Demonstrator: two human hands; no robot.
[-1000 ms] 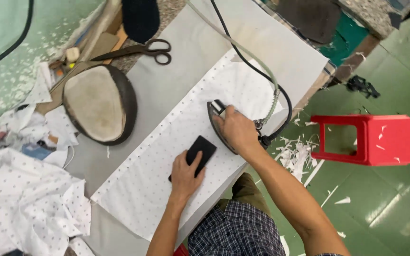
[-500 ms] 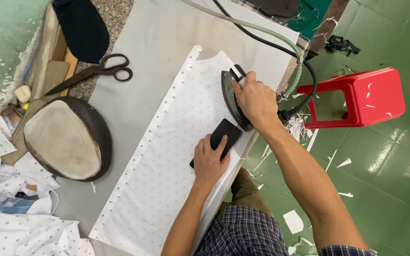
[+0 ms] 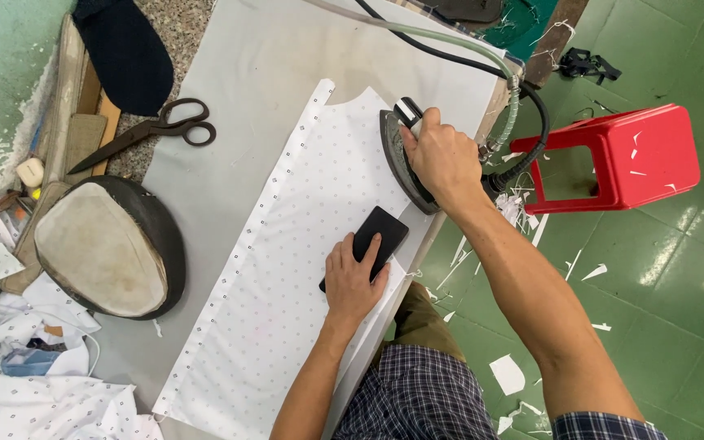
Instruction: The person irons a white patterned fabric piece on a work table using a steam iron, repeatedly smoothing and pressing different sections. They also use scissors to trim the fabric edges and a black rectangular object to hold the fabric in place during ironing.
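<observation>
**Pressing table: contents and hands, left to right**

- Heap of white printed cloth scraps [image 3: 18, 383]: at the table's lower left corner.
- Oval padded pressing cushion [image 3: 103, 244]: dark rim, pale top, near the left edge of the table [image 3: 230, 122].
- Black scissors [image 3: 152, 130]: above the cushion, blades shut, beside a dark navy cloth piece [image 3: 128, 53] at the top left corner.
- White dotted fabric panel [image 3: 287, 244]: laid flat lengthwise down the middle of the grey table cover.
- Black flat block [image 3: 372, 240]: lying on the panel near the table's right edge.
- Left hand [image 3: 354, 281]: fingers spread and released, palm pressing down on the block.
- Iron [image 3: 401, 159]: sole down on the panel's upper right part, at the right edge.
- Right hand [image 3: 443, 159]: fingers clenched round the iron's handle.
- Hose and cable [image 3: 523, 122]: trailing off the right edge.
- Red plastic stool [image 3: 625, 155]: on the green floor, well apart from the table.
</observation>
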